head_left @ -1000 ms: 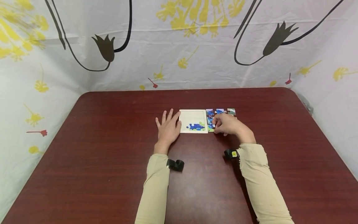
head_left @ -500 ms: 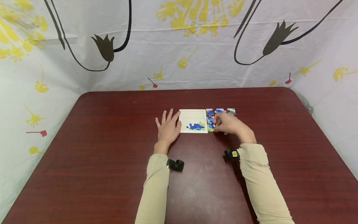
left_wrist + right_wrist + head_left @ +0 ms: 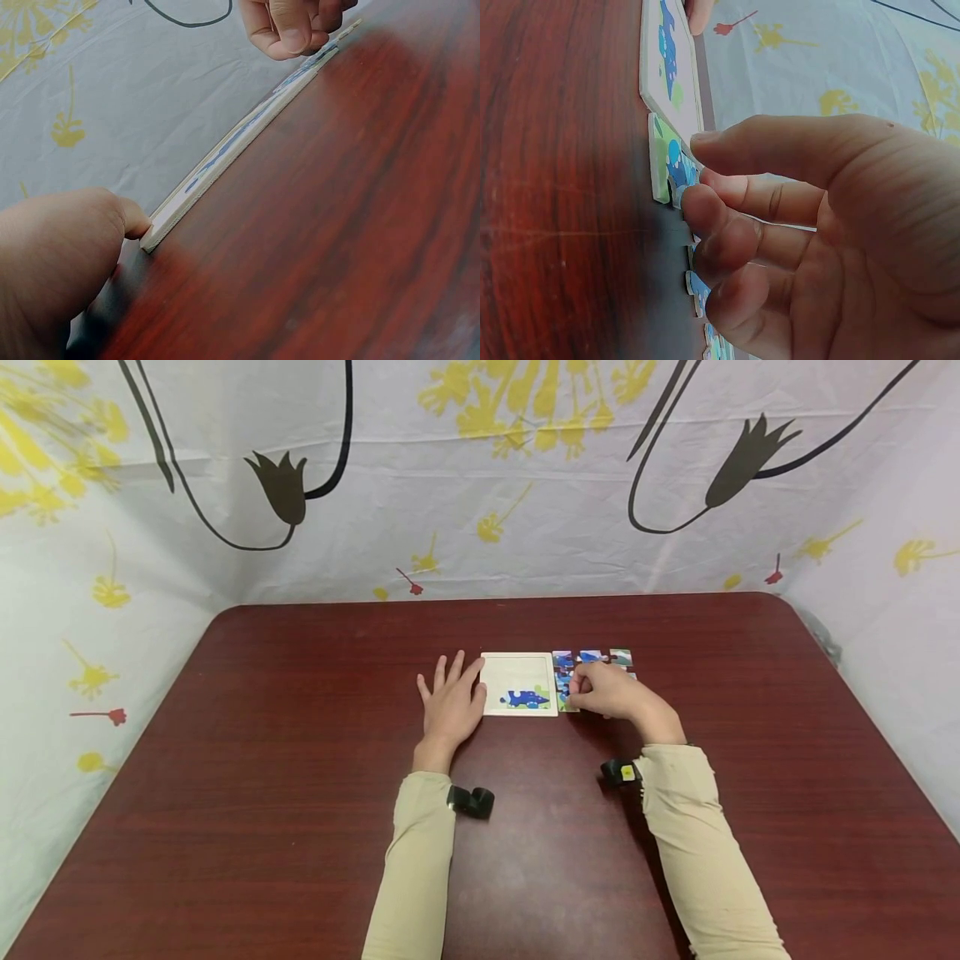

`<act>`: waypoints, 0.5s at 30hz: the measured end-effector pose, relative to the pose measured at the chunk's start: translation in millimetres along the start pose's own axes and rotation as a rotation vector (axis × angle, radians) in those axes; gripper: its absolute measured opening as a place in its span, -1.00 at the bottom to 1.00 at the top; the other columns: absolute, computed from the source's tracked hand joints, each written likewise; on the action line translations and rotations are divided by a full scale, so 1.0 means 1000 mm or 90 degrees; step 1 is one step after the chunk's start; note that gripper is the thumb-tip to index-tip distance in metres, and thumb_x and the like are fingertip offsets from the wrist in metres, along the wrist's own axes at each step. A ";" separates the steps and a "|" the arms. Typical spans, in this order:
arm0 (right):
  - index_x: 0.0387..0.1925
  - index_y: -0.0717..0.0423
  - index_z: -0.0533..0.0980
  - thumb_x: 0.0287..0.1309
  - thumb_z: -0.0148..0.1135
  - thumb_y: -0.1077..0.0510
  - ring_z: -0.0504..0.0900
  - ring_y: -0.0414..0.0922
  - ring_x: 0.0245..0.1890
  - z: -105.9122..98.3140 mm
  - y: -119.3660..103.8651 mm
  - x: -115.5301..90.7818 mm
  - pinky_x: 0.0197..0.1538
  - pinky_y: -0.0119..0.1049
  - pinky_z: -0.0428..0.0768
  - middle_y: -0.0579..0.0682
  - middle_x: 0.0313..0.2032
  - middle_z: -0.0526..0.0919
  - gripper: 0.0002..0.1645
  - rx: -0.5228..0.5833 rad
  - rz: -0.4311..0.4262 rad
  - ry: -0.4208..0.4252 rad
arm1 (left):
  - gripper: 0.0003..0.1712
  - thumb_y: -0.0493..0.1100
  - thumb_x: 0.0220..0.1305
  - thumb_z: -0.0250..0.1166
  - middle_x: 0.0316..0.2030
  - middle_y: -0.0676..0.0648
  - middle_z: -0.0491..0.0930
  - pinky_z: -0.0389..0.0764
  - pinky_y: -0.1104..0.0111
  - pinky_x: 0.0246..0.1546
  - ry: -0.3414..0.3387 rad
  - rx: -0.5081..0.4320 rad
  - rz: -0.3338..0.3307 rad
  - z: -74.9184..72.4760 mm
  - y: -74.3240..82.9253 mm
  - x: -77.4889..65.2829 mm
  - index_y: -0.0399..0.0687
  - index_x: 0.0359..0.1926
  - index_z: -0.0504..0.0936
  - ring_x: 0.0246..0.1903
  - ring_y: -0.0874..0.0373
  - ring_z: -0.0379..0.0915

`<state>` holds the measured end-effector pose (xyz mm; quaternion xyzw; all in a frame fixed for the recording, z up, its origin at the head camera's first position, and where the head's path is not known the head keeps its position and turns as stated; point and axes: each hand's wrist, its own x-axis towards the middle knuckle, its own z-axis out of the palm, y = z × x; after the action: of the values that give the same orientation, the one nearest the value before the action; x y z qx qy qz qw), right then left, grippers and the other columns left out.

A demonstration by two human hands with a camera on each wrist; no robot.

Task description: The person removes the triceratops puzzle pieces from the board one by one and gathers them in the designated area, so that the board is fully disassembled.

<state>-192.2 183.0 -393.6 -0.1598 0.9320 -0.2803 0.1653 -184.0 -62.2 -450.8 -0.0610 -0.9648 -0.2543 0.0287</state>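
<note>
My left hand (image 3: 452,706) lies with fingers spread at the left edge of a pale puzzle tray (image 3: 517,668), its thumb touching the rim. Inside the tray, a few joined blue and green puzzle pieces (image 3: 528,699) sit along the lower right. My right hand (image 3: 611,692) is over the loose pieces just right of the tray, thumb and fingers loosely bent. In the right wrist view, the thumb and index tips are apart, close over a green and blue puzzle piece (image 3: 662,161) lying flat beside the tray. Nothing shows between them.
Several loose puzzle pieces (image 3: 591,657) lie in rows right of the tray, partly hidden under the right hand. The dark red table (image 3: 300,777) has rounded far corners. A white patterned cloth (image 3: 480,485) hangs behind it.
The right hand's thumb and fingertips have shifted slightly left over the lower loose piece beside the tray. The left hand and tray stay in place.
</note>
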 end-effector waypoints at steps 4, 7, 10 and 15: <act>-0.42 0.20 0.44 0.12 0.21 0.20 0.40 -0.14 -0.66 0.001 0.000 0.000 -0.54 -0.29 0.41 -0.01 -0.58 0.47 -0.86 0.002 -0.003 -0.002 | -0.49 0.00 0.40 -0.08 0.40 -0.03 0.04 -0.37 -0.15 0.24 0.000 0.002 0.003 0.000 0.000 0.000 0.21 0.35 0.28 0.40 -0.03 -0.28; -0.43 0.20 0.44 0.11 0.20 0.22 0.39 -0.15 -0.64 0.002 0.000 0.001 -0.52 -0.28 0.39 -0.02 -0.59 0.46 -0.88 -0.005 -0.014 0.002 | -0.48 0.01 0.40 -0.09 0.40 -0.04 0.03 -0.37 -0.16 0.24 -0.002 0.005 0.006 0.000 0.001 0.000 0.21 0.36 0.27 0.40 -0.04 -0.28; -0.45 0.18 0.45 0.09 0.20 0.21 0.37 -0.16 -0.63 0.003 -0.003 0.002 -0.48 -0.28 0.37 -0.05 -0.61 0.45 -0.88 -0.017 -0.035 0.016 | -0.48 0.01 0.40 -0.09 0.40 -0.03 0.03 -0.38 -0.15 0.24 -0.003 0.005 0.005 -0.001 0.001 0.000 0.21 0.36 0.27 0.40 -0.03 -0.29; -0.41 0.17 0.45 0.07 0.22 0.20 0.36 -0.17 -0.58 0.010 -0.011 0.006 -0.40 -0.27 0.36 -0.07 -0.59 0.47 -0.88 -0.026 -0.069 0.021 | -0.48 0.01 0.41 -0.09 0.40 -0.03 0.03 -0.38 -0.15 0.24 -0.004 0.003 0.002 -0.001 0.001 -0.001 0.22 0.36 0.26 0.40 -0.03 -0.29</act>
<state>-191.8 167.4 -396.7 -0.2087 0.9300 -0.2726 0.1312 -183.2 -61.7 -448.9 -0.0630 -0.9655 -0.2514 0.0260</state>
